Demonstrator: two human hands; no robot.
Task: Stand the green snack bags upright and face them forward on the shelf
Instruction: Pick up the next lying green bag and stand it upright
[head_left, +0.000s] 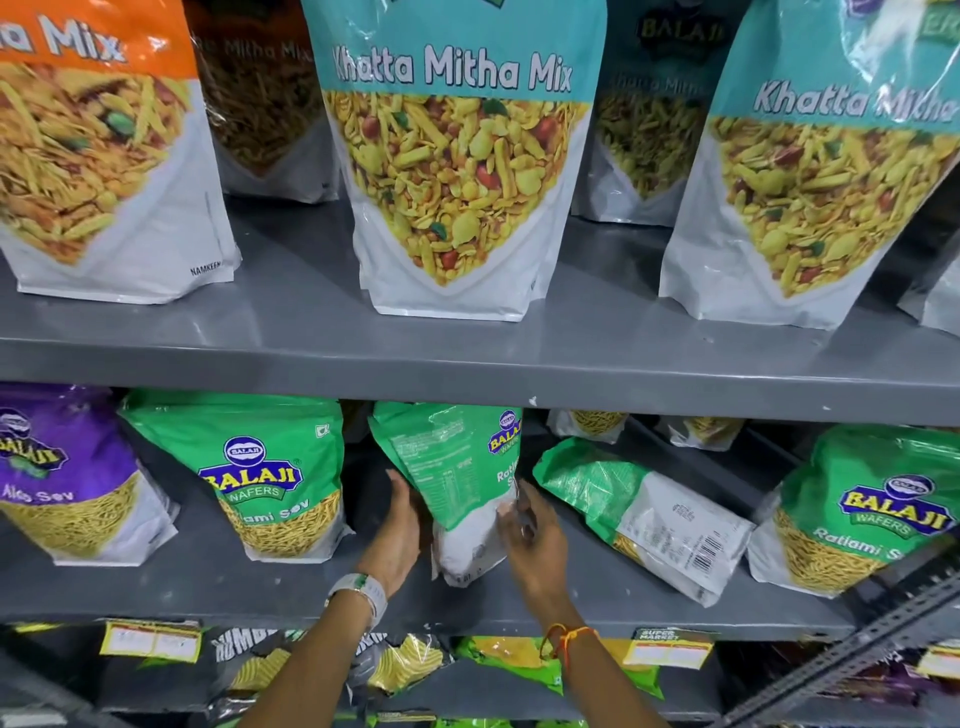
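On the grey middle shelf (260, 582) stand and lie several green Balaji Ratlami Sev bags. One green bag (275, 467) stands upright at the left, front forward. The middle green bag (457, 478) is upright but turned sideways, its back panel towards me. My left hand (397, 530) presses its left side and my right hand (530, 535) holds its lower right edge. To the right, another green bag (639, 509) lies on its side with the barcode showing. A further green bag (862, 509) stands front forward at the far right.
A purple Aloo Sev bag (62, 478) stands at the far left of the same shelf. The upper shelf (467, 358) carries large Khatta Mitha Mix pouches (457, 156) and an orange pouch (104, 145). Price tags (670, 649) and more snack bags sit below.
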